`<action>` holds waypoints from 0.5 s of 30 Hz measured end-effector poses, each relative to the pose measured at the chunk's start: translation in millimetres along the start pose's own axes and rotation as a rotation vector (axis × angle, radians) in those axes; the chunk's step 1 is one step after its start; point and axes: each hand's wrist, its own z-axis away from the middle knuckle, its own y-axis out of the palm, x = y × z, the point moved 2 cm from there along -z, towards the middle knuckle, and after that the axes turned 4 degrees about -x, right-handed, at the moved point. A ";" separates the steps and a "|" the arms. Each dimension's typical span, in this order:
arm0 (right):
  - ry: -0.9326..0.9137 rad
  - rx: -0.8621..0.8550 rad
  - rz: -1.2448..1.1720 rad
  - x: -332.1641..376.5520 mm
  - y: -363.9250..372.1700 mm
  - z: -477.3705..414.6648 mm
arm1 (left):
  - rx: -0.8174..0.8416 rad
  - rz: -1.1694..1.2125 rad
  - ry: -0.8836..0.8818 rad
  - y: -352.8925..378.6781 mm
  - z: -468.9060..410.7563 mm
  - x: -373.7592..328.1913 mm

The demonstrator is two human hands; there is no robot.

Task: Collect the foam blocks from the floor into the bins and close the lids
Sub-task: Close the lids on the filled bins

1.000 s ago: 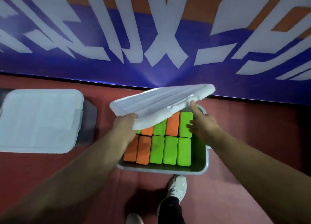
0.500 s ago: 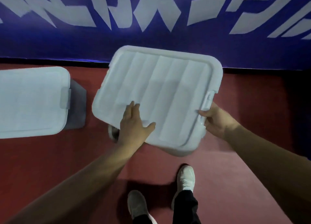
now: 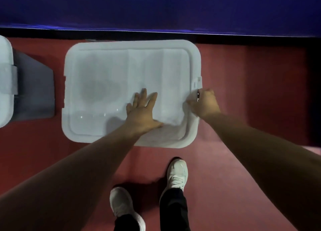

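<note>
A white ribbed lid (image 3: 107, 84) lies flat over the bin in the middle of the head view, hiding the bin and the foam blocks inside. My left hand (image 3: 141, 111) presses flat on the lid's near right part, fingers straight and spread. My right hand (image 3: 203, 103) grips the lid's right edge just below the side latch (image 3: 197, 82), fingers curled round the rim.
A second bin with grey walls (image 3: 34, 90) and a white closed lid (image 3: 5, 84) stands at the left edge. A blue wall (image 3: 156, 8) runs behind both bins. My two white shoes (image 3: 177, 175) stand on the red floor (image 3: 243, 187) just in front of the bin.
The lid went from held tilted above the open bin to lying flat on it, covering the green and orange blocks. My left hand shifted onto the lid's top; the view tipped downward.
</note>
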 end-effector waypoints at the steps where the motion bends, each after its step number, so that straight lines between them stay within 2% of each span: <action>1: -0.015 0.000 0.006 -0.9 3.7 -5.6 | 0.016 -0.015 -0.004 3.3 -5.2 -0.4; 7: 0.007 -0.017 -0.036 -10.9 16.1 -29.3 | 0.052 -0.037 0.033 21.0 -31.0 -4.0; 11: 0.240 0.058 -0.258 -28.1 22.3 -38.4 | 0.035 -0.051 0.050 35.2 -40.2 -7.8; 15: 0.362 0.024 -0.360 -42.2 22.9 -43.4 | -0.002 -0.041 0.050 43.2 -45.5 -10.1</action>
